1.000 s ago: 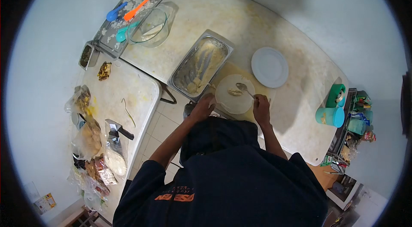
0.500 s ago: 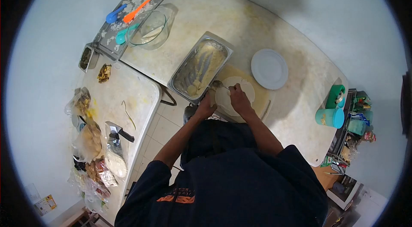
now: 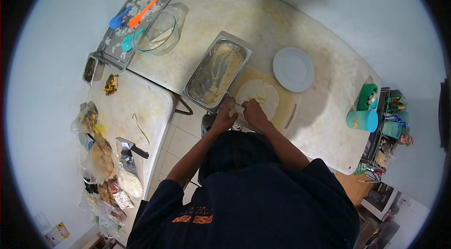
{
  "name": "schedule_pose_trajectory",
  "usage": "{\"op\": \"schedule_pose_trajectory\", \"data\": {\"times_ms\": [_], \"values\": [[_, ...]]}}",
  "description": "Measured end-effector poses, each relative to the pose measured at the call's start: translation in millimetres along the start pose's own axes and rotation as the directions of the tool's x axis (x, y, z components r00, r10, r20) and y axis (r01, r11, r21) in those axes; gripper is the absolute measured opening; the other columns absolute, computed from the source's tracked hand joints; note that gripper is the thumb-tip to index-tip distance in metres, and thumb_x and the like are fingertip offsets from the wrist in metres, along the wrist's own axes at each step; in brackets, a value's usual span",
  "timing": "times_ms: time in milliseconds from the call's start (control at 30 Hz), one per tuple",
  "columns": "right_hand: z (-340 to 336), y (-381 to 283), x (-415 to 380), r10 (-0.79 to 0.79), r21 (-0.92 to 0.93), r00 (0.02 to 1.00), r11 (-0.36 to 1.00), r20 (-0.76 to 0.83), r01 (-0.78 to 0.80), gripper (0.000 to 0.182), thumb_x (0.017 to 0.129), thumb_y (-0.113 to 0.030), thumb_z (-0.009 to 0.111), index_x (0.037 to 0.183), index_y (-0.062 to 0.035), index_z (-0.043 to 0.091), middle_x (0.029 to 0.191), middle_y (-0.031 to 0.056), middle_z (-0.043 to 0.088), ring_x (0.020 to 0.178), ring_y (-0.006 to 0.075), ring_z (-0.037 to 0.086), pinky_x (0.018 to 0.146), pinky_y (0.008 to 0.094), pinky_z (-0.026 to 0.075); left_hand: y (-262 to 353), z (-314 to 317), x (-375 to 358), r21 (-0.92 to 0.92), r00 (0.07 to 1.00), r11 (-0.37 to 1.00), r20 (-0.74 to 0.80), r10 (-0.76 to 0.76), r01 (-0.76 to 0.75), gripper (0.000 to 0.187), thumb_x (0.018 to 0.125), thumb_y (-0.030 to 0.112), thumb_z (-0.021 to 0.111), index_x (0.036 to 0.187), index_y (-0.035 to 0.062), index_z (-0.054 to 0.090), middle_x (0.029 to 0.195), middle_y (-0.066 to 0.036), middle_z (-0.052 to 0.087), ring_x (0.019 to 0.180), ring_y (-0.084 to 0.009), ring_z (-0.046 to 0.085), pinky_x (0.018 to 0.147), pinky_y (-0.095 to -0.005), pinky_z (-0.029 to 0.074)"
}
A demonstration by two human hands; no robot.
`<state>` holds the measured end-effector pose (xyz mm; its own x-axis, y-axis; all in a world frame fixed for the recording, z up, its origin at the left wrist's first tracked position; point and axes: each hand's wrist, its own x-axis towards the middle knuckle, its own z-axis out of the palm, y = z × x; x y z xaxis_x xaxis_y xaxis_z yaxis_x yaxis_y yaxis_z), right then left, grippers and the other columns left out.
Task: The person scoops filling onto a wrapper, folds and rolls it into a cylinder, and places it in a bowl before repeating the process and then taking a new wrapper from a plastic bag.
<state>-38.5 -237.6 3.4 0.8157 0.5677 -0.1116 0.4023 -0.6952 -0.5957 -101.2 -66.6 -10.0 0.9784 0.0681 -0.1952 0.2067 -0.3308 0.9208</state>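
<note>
A flat white round [image 3: 269, 90] lies on a cream cutting board [image 3: 284, 112], with a small heap of pale filling [image 3: 257, 98] on it. My right hand [image 3: 254, 111] is closed on the handle of a spoon [image 3: 239, 105] at the round's near left edge. Close beside it, my left hand [image 3: 227, 113] is at the near end of the metal pan [image 3: 188, 90], fingers closed around the spoon's other end; whether it holds anything more is hidden. Pale paste [image 3: 225, 70] is smeared inside the pan.
A white plate [image 3: 293, 69] lies right of the board. At the back left are a glass bowl [image 3: 159, 37] and a metal tray [image 3: 112, 51] with coloured spoons. A knife [image 3: 134, 147] and bagged food [image 3: 98, 159] lie left; a turquoise container [image 3: 361, 120] stands right.
My right hand and the spoon have moved left and nearer to me, next to my left hand. A heap of filling now shows on the round. The view has shifted slightly.
</note>
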Motion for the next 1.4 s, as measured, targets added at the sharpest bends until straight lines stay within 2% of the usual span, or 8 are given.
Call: {"op": "schedule_pose_trajectory", "data": {"times_ms": [67, 267, 367, 400, 600, 700, 800, 1400], "values": [[2, 15, 0, -0.002, 0.179, 1.0, 0.984, 0.0, 0.002, 0.026, 0.084, -0.009, 0.058, 0.106, 0.001, 0.069, 0.093, 0.0216, 0.067, 0.082, 0.0352, 0.067, 0.071, 0.0403, 0.055, 9, -4, -4, 0.209, 0.993, 0.974, -0.059, 0.1, -0.086, 0.065, 0.092, 0.007, 0.062, 0.149, 0.0061, 0.031, 0.125, -0.017, 0.061, 0.096, -0.0273, 0.066, 0.066, -0.0328, 0.055], [-41, 43, -27, 0.24, 0.439, 0.959, 0.853, 0.153, -0.283, 0.028, 0.085, -0.013, 0.063, 0.11, -0.002, 0.07, 0.085, 0.0101, 0.069, 0.065, 0.0136, 0.063, 0.061, 0.0303, 0.053, 81, -46, -1, -0.258, 0.951, 0.95, -0.292, 0.098, -0.178, 0.031, 0.097, 0.005, 0.053, 0.127, -0.0017, 0.054, 0.106, -0.011, 0.069, 0.075, -0.0105, 0.065, 0.067, -0.0264, 0.052], [-50, 62, -53, 0.295, 0.443, 0.954, 0.864, -0.059, -0.24, 0.027, 0.085, -0.013, 0.063, 0.108, -0.0013, 0.07, 0.084, 0.0096, 0.068, 0.066, 0.0138, 0.063, 0.062, 0.0294, 0.053, 75, -57, 17, -0.237, 0.919, 0.958, -0.389, 0.059, -0.162, 0.026, 0.097, 0.009, 0.055, 0.122, -0.0006, 0.056, 0.1, -0.009, 0.069, 0.071, -0.0111, 0.062, 0.066, -0.0264, 0.051], [-68, 48, -59, 0.393, 0.442, 0.919, 0.832, -0.043, -0.335, 0.021, 0.086, -0.011, 0.065, 0.105, -0.0027, 0.07, 0.095, 0.0153, 0.071, 0.088, 0.0283, 0.07, 0.083, 0.0388, 0.055, 74, -57, 20, -0.211, 0.908, 0.964, -0.413, 0.063, -0.163, 0.023, 0.097, 0.009, 0.057, 0.117, -0.0003, 0.059, 0.095, -0.008, 0.068, 0.072, -0.0112, 0.062, 0.066, -0.0267, 0.051], [-61, 43, -79, 0.302, 0.272, 0.835, 0.943, -0.459, -0.192, 0.019, 0.091, -0.001, 0.055, 0.109, 0.0005, 0.061, 0.099, 0.0188, 0.059, 0.092, 0.037, 0.063, 0.078, 0.0432, 0.053, 66, -44, 19, 0.074, 0.976, 0.977, -0.082, 0.203, -0.198, 0.025, 0.093, 0.006, 0.059, 0.117, 0.0006, 0.061, 0.108, -0.013, 0.067, 0.096, -0.0252, 0.067, 0.085, -0.0356, 0.053], [-49, 45, -85, 0.275, 0.113, 0.889, 0.961, -0.365, -0.251, 0.027, 0.089, 0.005, 0.051, 0.115, 0.0017, 0.057, 0.109, 0.0216, 0.052, 0.099, 0.0397, 0.06, 0.083, 0.0468, 0.051, 36, -21, 16, 0.239, 0.864, 0.839, 0.266, 0.428, -0.489, 0.028, 0.09, 0.01, 0.061, 0.115, -0.0008, 0.062, 0.12, -0.02, 0.061, 0.113, -0.0316, 0.059, 0.095, -0.0407, 0.048], [-50, 38, -87, 0.264, 0.115, 0.89, 0.965, -0.372, -0.238, 0.031, 0.086, 0.007, 0.05, 0.117, 0.0024, 0.055, 0.114, 0.0217, 0.05, 0.1, 0.0407, 0.059, 0.086, 0.049, 0.05, 22, -5, 8, 0.321, 0.803, 0.774, 0.464, 0.375, -0.547, 0.037, 0.085, 0.013, 0.062, 0.119, -0.0038, 0.059, 0.13, -0.023, 0.054, 0.128, -0.0376, 0.046, 0.107, -0.0448, 0.04], [-60, 72, -105, 0.338, 0.11, 0.845, 0.94, -0.415, -0.322, 0.021, 0.09, 0.003, 0.05, 0.108, -0.0026, 0.058, 0.104, 0.0218, 0.056, 0.094, 0.0412, 0.059, 0.079, 0.048, 0.049, -14, -1, 13, 0.553, 0.753, 0.57, 0.628, 0.196, -0.608, 0.055, 0.075, 0.017, 0.073, 0.128, 0.01, 0.059, 0.148, -0.018, 0.039, 0.137, -0.0361, 0.039, 0.107, -0.0475, 0.042]]}}
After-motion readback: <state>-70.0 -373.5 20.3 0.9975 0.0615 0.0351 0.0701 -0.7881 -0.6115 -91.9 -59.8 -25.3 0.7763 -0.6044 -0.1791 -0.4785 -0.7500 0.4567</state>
